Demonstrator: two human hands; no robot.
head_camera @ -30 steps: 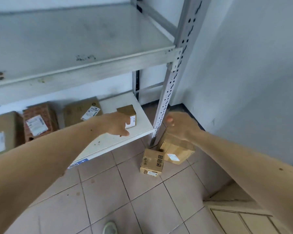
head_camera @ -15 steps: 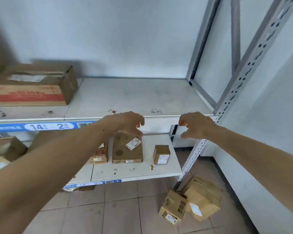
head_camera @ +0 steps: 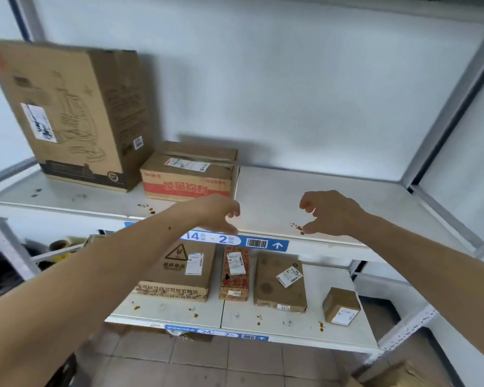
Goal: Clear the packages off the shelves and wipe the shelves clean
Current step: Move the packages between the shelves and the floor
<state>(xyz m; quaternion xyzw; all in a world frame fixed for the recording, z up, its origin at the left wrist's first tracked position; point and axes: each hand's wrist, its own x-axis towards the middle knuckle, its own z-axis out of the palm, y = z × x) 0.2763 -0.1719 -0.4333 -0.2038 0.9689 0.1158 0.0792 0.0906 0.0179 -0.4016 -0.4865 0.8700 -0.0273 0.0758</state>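
Both hands empty: left hand [head_camera: 218, 215] and right hand [head_camera: 329, 213] loose, open grip, above upper shelf [head_camera: 319, 196]. Packages: red-print box [head_camera: 189, 174] upper shelf, small box [head_camera: 341, 305] lower shelf [head_camera: 263, 319].

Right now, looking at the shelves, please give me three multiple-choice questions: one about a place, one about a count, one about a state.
1. Where does the tall upright box stand?
A. at the left of the upper shelf
B. on the floor
C. at the right of the lower shelf

2. How many packages lie on the lower shelf?
A. one
B. four
C. seven

3. What do the left hand and right hand hold?
A. a cloth
B. a small box
C. nothing

Answers:
1. A: it stands at the left of the upper shelf, beside the red-printed box.
2. B: the fragile-marked box, the narrow red box, the flat brown box and the small cube box.
3. C: the fingers of both hands are loosely curled over the shelf edge, with no thing between them.
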